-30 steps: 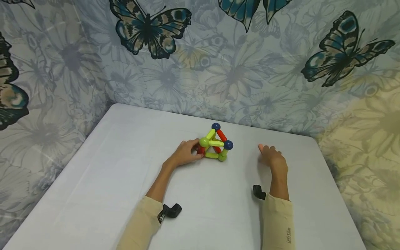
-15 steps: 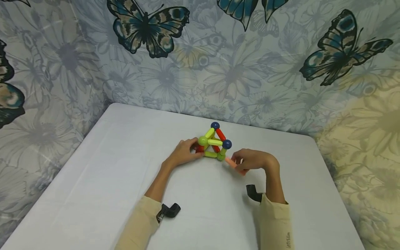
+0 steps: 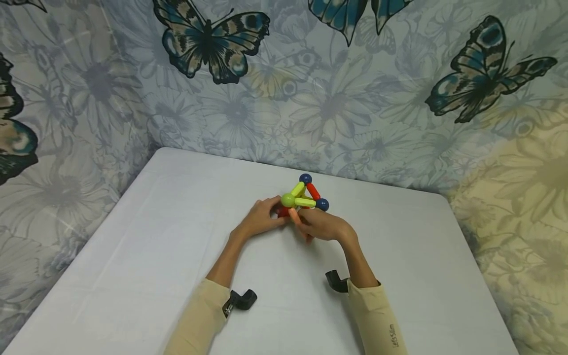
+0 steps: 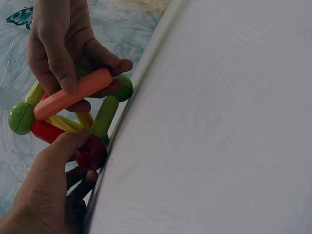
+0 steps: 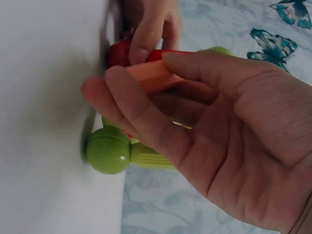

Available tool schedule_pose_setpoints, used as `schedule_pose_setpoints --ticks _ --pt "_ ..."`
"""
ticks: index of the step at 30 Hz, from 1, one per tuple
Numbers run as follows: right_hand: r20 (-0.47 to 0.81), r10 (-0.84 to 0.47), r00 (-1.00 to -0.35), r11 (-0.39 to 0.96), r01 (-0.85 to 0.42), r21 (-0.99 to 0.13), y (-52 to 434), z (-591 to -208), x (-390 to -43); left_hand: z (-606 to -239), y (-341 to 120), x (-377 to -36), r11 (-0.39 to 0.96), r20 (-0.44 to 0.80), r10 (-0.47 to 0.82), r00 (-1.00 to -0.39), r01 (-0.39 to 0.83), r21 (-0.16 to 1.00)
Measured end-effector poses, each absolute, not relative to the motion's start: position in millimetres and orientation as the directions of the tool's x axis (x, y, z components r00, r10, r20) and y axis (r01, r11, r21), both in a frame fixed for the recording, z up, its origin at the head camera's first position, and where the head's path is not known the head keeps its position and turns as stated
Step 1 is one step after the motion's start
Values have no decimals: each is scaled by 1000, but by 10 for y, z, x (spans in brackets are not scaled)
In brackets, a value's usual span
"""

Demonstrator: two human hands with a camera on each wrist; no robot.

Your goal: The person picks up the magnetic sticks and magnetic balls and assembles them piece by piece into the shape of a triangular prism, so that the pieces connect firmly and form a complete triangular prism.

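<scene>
A small frame of rods and balls (image 3: pixel 304 198) stands on the white table (image 3: pixel 177 236); it has lime and red rods and blue and green balls. My left hand (image 3: pixel 267 215) grips the red ball (image 4: pixel 91 152) at its near-left corner, thumb on top. My right hand (image 3: pixel 323 225) pinches an orange rod (image 3: pixel 294 215) between thumb and fingers. It holds this orange rod (image 4: pixel 73 95) slanted against the frame's front, between the upper green ball (image 4: pixel 21 118) and the lower green ball (image 5: pixel 108 149). My palm hides the rod's far end.
A butterfly-and-flower cloth (image 3: pixel 337 98) hangs behind the table and around its sides. Black wrist mounts (image 3: pixel 241 298) sit by both cream sleeves. The table's far edge runs just behind the frame.
My right hand took the orange rod from the table at the right and carried it left to the frame's front. The left hand stayed on the red ball.
</scene>
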State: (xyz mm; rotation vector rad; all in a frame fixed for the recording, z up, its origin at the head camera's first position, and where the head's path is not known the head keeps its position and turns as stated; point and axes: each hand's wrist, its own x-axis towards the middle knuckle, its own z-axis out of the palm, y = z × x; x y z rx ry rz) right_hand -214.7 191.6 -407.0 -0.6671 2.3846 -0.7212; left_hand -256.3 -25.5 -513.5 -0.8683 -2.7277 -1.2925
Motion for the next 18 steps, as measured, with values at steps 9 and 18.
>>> schedule_pose_setpoints --ticks 9,18 --pt "-338 -391 -856 838 -179 -515 1799 -4085 -2039 -5139 -238 -2572 490 240 486 -840 489 722" --pt "-62 -202 -977 974 -194 -117 1546 -4228 -1901 -5160 -222 -2587 488 231 493 -839 486 725"
